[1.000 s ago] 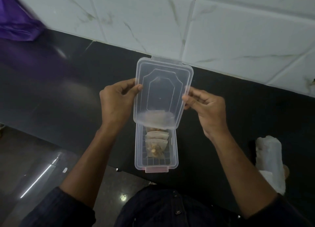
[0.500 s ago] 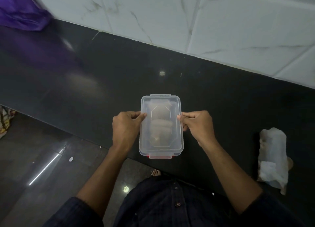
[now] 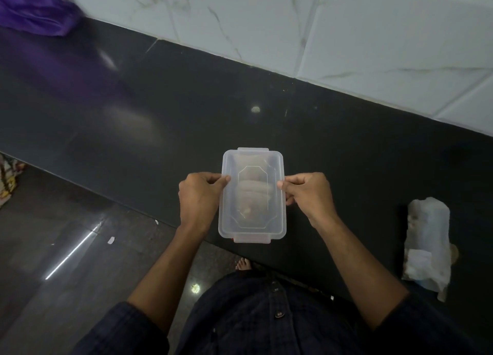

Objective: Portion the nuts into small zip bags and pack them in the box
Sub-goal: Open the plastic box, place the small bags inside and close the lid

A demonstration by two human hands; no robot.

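The translucent rectangular plastic box [image 3: 252, 194] now lies flat on the dark polished stone counter [image 3: 133, 109], its clear hinged lid [image 3: 240, 221] folded down over the body; a second ago that lid stood up toward twelve o'clock and the contents were exposed. Through the cloudy plastic, pale small zip bags of nuts [image 3: 253, 192] show as a stacked blur, though their number cannot be counted. The left hand [image 3: 198, 197] sits at nine o'clock of the box, fingers curled and thumb tip pinching the lid's long edge; the right hand [image 3: 306, 194] mirrors it at three o'clock, also pinching the rim. The red clasp [image 3: 252, 240] at six o'clock looks as if it is not yet snapped down, but the view is too soft to be sure. Packing seems finished; latching probably remains. A crumpled white plastic wrapper [image 3: 426, 242] lies at four o'clock, well apart from the box, and a purple cloth bag [image 3: 34, 5] at ten o'clock.
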